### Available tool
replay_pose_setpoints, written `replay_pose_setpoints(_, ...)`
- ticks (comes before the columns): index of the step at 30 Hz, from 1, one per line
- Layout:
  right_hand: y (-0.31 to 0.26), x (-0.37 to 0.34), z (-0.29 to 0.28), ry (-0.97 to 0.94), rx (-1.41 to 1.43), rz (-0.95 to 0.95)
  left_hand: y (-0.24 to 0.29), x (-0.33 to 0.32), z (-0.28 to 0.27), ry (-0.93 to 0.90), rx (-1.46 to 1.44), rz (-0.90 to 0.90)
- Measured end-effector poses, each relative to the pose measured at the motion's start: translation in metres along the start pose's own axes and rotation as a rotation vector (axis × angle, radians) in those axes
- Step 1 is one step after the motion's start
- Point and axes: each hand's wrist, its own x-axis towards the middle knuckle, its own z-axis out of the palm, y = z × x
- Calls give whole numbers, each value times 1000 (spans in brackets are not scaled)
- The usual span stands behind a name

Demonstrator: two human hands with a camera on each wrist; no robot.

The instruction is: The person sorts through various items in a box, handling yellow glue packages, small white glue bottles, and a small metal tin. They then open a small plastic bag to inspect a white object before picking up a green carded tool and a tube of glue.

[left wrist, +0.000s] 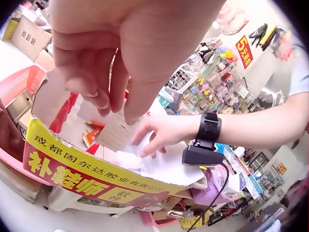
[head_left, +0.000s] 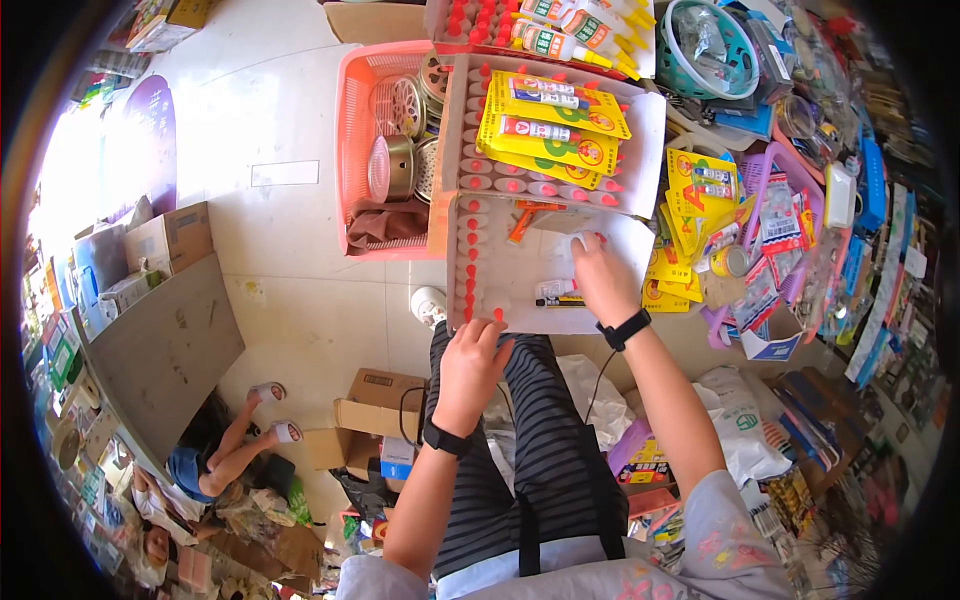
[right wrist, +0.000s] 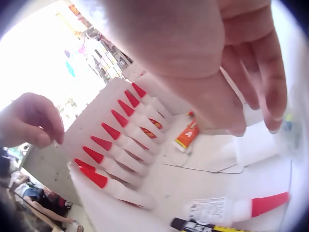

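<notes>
Head view: I'm looking down into an open box [head_left: 512, 268].
Nearest me, the left hand [head_left: 472, 368] hangs relaxed by the front corner, seemingly empty; the right hand [head_left: 605, 282] reaches inside over something white [right wrist: 256, 149], gripped or not I can't tell. Bottles [right wrist: 126, 146] stand caps-up along one wall, likely for tight packing; farther, yellow packs [head_left: 560, 148] lie atop more.

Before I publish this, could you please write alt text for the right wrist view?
The right grip hangs over an open box, a blurred pale item just below it. Red-capped bottles line one side; a loose bottle, an orange item and a black tube lie inside. The left grip shows at left.
</notes>
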Motion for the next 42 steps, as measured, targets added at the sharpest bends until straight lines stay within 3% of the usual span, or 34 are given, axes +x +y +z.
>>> replay_pose_setpoints(4,-4,11,34,54,-308,-78,3,2,13,-71,-39,-10)
replay_pose_setpoints(5,-4,15,38,-7,-274,-90,4,3,15,-56,-44,-3)
replay_pose_setpoints(12,-13,17,51,126,-359,-86,10,10,17,-88,-169,-118)
replay_pose_setpoints(15,-12,14,46,11,-212,-61,6,14,20,-39,-185,-77)
replay_pose_setpoints(18,-9,5,25,16,20,-28,2,15,23,-40,-189,-73)
replay_pose_setpoints(25,-30,-23,-49,-71,837,-58,12,28,25,-42,-89,53)
replay_pose_setpoints(28,-39,-27,-64,-152,1038,-6,8,31,32,-138,-194,-3)
replay_pose_setpoints(32,-38,-28,-55,-123,1313,64,-1,35,30,-125,-276,-71)
replay_pose_setpoints(35,-27,-28,-56,-165,1298,43,0,37,18,-64,-372,-163)
replay_pose_setpoints(39,-10,-27,-57,-96,1132,162,-6,37,11,67,-295,-104)
replay_pose_setpoints(42,3,-23,-61,49,685,191,-8,34,7,93,-276,-133)
